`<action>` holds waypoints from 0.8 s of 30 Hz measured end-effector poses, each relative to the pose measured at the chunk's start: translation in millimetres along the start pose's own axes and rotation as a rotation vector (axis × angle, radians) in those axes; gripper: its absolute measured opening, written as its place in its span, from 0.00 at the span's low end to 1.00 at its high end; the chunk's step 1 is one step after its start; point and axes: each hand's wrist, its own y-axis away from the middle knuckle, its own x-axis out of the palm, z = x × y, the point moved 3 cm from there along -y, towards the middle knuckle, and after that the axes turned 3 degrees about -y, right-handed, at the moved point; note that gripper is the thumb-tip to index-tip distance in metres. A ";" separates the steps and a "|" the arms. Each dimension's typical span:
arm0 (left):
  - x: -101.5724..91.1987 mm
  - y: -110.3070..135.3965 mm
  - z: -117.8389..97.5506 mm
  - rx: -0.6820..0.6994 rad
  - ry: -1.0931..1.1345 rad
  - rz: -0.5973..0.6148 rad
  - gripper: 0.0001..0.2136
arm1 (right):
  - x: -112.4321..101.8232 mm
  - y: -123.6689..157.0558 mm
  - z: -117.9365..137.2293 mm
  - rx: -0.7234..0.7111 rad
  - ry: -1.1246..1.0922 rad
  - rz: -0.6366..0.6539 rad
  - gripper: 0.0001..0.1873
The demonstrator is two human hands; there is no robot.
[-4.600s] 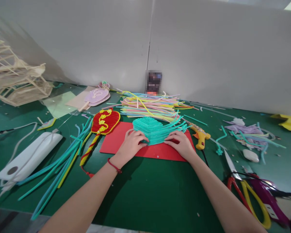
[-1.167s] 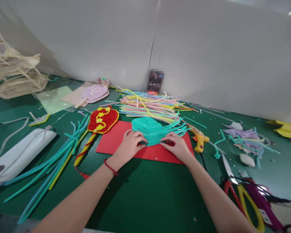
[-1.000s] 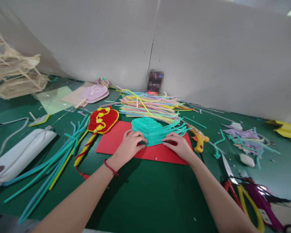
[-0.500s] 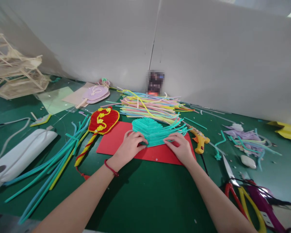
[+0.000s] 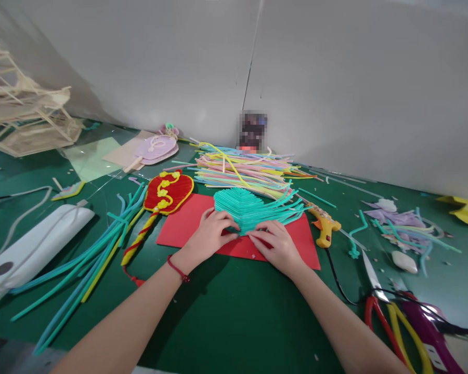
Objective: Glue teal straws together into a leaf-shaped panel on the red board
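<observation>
A green leaf-shaped piece made of pipe cleaners (image 5: 244, 205) lies over a red sheet (image 5: 183, 218), its loose ends fanning out to the right. At its lower left edge my left hand (image 5: 215, 231) is closed, thumb and fingers pinching the rim. My right hand (image 5: 277, 245) has its fingertips pressed together at the near tip of the piece, close beside the left fingertips. Left of the sheet lies a red and yellow pipe-cleaner fan (image 5: 167, 193) with a tassel.
Behind the sheet is a heap of coloured pipe cleaners (image 5: 245, 169). A yellow glue gun (image 5: 326, 228), scissors (image 5: 378, 291) and a purple tool (image 5: 432, 332) lie to the right. Loose green stems (image 5: 101, 249), a white power bank-like device (image 5: 35, 246) and a stick frame (image 5: 31, 114) are left.
My right hand has moved left along the lower edge, from the loose ends to the near tip. My left hand stays nearly in place.
</observation>
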 end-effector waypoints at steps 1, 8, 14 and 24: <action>-0.2 0.0 -0.5 -0.002 0.003 -0.005 0.03 | 0.6 0.0 -0.2 0.001 -0.001 0.007 0.10; -0.5 0.9 -2.3 0.012 -0.020 -0.017 0.04 | 1.7 0.2 0.0 0.019 -0.022 0.018 0.11; -1.1 1.2 -3.2 0.009 -0.011 -0.020 0.03 | 0.8 0.2 0.6 -0.012 0.001 0.001 0.09; -0.4 0.7 -3.5 0.011 -0.027 -0.025 0.03 | 2.5 1.4 -0.3 0.013 0.040 0.014 0.09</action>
